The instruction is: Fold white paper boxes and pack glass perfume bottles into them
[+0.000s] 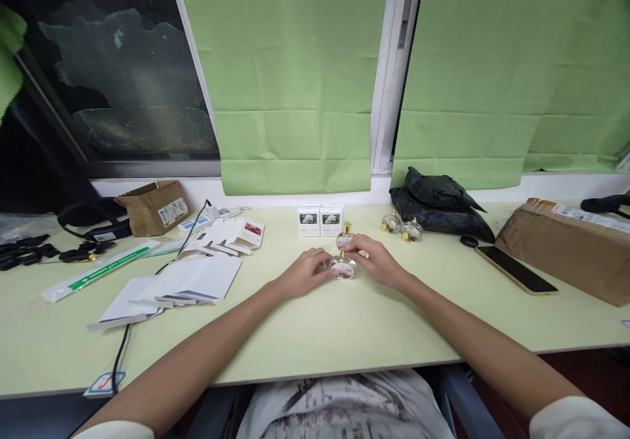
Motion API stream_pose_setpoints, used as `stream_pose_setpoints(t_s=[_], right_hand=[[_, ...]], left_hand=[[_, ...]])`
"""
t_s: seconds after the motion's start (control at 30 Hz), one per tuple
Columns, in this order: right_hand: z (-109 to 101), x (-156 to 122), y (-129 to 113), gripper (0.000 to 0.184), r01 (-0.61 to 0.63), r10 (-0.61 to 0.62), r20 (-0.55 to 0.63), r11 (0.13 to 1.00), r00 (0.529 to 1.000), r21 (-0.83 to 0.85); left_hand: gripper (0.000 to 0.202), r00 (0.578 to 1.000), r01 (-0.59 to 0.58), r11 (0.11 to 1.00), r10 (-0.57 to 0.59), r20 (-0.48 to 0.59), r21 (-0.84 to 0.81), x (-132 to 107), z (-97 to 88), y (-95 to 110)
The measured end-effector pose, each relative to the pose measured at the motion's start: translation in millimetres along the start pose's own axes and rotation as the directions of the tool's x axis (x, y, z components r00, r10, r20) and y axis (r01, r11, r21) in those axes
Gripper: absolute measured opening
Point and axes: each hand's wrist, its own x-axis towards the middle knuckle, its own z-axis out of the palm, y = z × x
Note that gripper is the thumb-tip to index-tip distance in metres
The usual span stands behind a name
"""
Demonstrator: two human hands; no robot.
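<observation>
A small round glass perfume bottle (343, 268) with a gold neck and a pale patterned front stands on the table before me. My left hand (306, 272) holds its left side, thumb and fingers curled against the glass. From the right, my right hand (377, 260) reaches over with bent fingers, touching the bottle near its top. Just behind stands a second perfume bottle (344, 240) with a gold cap, partly covered by my right fingers. A bit of gold (364, 253) shows beneath that hand; I cannot make out what it belongs to.
Two white boxes (309, 221) stand behind the bottles. More perfume bottles (411, 231) lie by a black plastic bag (438, 206). A phone (516, 270) and brown package (566, 249) are at right. Flattened white cartons (191, 278) and an opened cardboard box (155, 209) occupy the left.
</observation>
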Motion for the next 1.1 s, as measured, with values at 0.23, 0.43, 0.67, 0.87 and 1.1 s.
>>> stream_pose_setpoints(t_s=[0.23,0.43,0.67,0.87,1.1], right_hand=[[-17.3,-4.0,15.3,0.021,-0.049,0.03,-0.062,0.935,0.998,-0.351],[-20.5,-12.3,26.4,0.016,-0.145,0.241,0.106,0.821,0.965,-0.552],[-17.8,-16.1,27.4,0.01,-0.193,0.308,0.148,0.836,0.94,-0.513],[-13.0,-6.4,6.7,0.015,-0.198,0.173,-0.132,0.957,0.976,-0.21],[3.2,-2.0,-9.5,0.021,0.013,-0.012,-0.224,1.0,0.974,0.003]], left_hand=[[0.033,1.0,0.009,1.0,-0.009,0.0,0.018,0.0,0.4,-1.5],[0.033,1.0,-0.005,1.0,0.005,-0.012,0.027,-0.2,1.5,-2.9],[0.033,1.0,0.005,1.0,-0.005,-0.018,0.011,-0.2,2.0,-3.3],[0.034,1.0,0.012,1.0,-0.012,-0.007,0.006,0.0,0.2,0.1],[0.033,1.0,0.013,1.0,-0.013,-0.017,0.001,-0.7,-0.3,1.7]])
